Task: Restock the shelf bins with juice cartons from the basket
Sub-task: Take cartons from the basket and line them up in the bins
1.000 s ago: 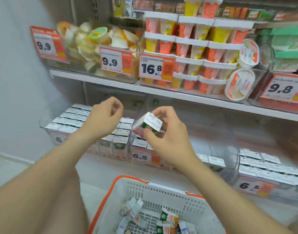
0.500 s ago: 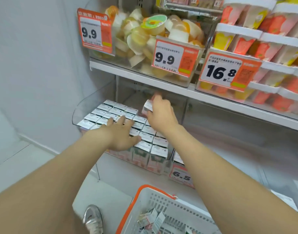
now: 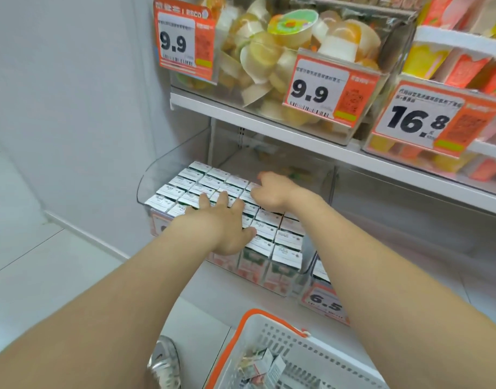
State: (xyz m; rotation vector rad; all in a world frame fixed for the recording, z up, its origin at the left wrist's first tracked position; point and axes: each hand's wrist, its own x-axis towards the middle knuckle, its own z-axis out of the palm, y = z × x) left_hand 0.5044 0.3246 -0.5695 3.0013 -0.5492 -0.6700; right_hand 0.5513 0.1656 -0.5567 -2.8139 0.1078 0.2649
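Left hand [image 3: 224,226]: fingers spread, palm flat on tops of juice cartons [image 3: 201,183] | Right hand [image 3: 272,192]: farther back over same rows, blurred, grip cannot be determined | Juice cartons: upright in rows inside clear shelf bin [image 3: 145,186] | Basket [image 3: 258,332]: below shelf, loose cartons [image 3: 265,363] inside.

A single head-worn view looks forward and steeply down from near the bin [image 3: 144,181], which sits left of centre. The shelf [image 3: 269,128] runs above the bin, and the basket [image 3: 283,350] lies below it at the bottom edge. Right of the bin the picture smears, perhaps from wide-angle stretch.
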